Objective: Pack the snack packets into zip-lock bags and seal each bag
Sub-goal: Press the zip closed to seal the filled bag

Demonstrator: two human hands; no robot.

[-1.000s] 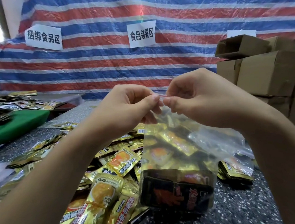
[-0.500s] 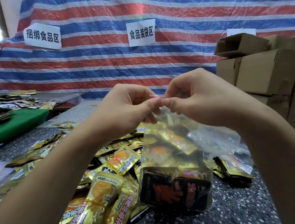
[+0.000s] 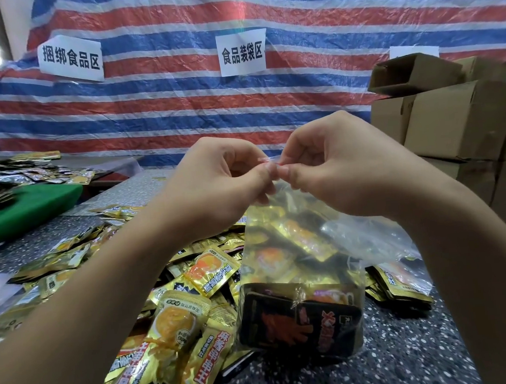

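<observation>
From the head camera, both hands are raised together in front of the body, knuckles almost meeting. The left hand point(image 3: 214, 183) and the right hand point(image 3: 335, 169) each pinch the top edge of a clear zip-lock bag point(image 3: 296, 249) between thumb and curled fingers, the two pinches just beside each other at the middle of the strip. The bag hangs below the hands, its bottom down at the speckled table point(image 3: 413, 361); whether it rests there or hangs just above cannot be told. It is filled with gold snack packets and a dark packet point(image 3: 300, 322) with orange print at the bottom. To the left of the bag, a loose heap of gold packets point(image 3: 177, 321) lies spread over the table, and a few more packets point(image 3: 400, 283) lie to the right behind the bag. Cardboard boxes point(image 3: 459, 118) are stacked at the right. A striped red, white and blue tarp point(image 3: 177, 106) hangs behind, carrying white paper signs point(image 3: 242, 53).
</observation>
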